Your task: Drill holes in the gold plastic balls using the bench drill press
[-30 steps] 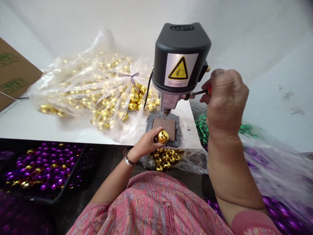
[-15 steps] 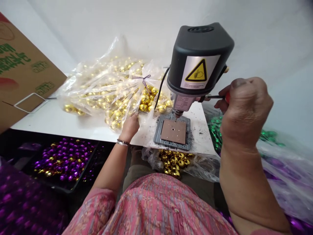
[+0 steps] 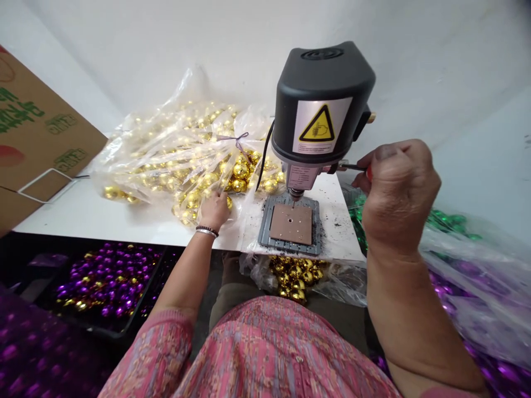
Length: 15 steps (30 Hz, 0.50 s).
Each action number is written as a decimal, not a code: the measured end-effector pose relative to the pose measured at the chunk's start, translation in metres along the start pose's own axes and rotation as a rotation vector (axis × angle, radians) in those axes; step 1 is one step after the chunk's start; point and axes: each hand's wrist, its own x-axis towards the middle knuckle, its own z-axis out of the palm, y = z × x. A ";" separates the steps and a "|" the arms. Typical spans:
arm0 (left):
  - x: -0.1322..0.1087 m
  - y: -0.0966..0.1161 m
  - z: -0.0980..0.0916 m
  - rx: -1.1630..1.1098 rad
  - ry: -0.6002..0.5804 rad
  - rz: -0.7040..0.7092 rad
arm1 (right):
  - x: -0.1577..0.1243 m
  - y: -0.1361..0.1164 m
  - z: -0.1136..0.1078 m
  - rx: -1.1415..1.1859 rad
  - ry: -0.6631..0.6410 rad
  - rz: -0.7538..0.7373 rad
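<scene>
My right hand [image 3: 398, 188] is closed around the red-knobbed feed lever [image 3: 354, 167] of a small black drill press [image 3: 323, 94]. Its fingers are partly hidden behind the fist. Below the chuck [image 3: 296, 194] lies a brown square plate [image 3: 292, 225] with a hole in its middle, on the grey machine base [image 3: 265, 232]. My left hand [image 3: 214, 211] is at the front of a clear plastic bag [image 3: 166, 143] filled with shiny gold balls [image 3: 240, 179]. A gold ball [image 3: 229, 203] shows at the left hand's fingertips, and the fingers are curled in on it.
A cardboard box [image 3: 45, 127] stands at the left of the white table [image 3: 136, 224]. Dark trays below hold purple and gold balls [image 3: 108, 279]. More gold balls [image 3: 296, 276] lie in plastic at my lap. Bags of green balls [image 3: 452, 221] and purple balls are at right.
My left hand has shifted slightly left along the bag, and a gold ball now shows at its fingers. The right hand stays on the lever. The whole view has shifted a little.
</scene>
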 end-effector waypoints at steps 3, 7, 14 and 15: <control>-0.012 -0.001 -0.002 -0.295 0.102 0.049 | -0.002 0.001 -0.001 -0.020 -0.009 0.008; -0.040 0.002 -0.002 -1.120 0.062 0.142 | -0.004 0.000 -0.001 -0.023 0.004 -0.007; -0.068 0.033 0.017 -1.937 -0.411 0.147 | -0.004 -0.002 0.000 0.001 -0.003 -0.020; -0.067 0.039 0.020 -1.896 -0.432 0.127 | -0.004 -0.003 0.000 -0.001 -0.004 -0.024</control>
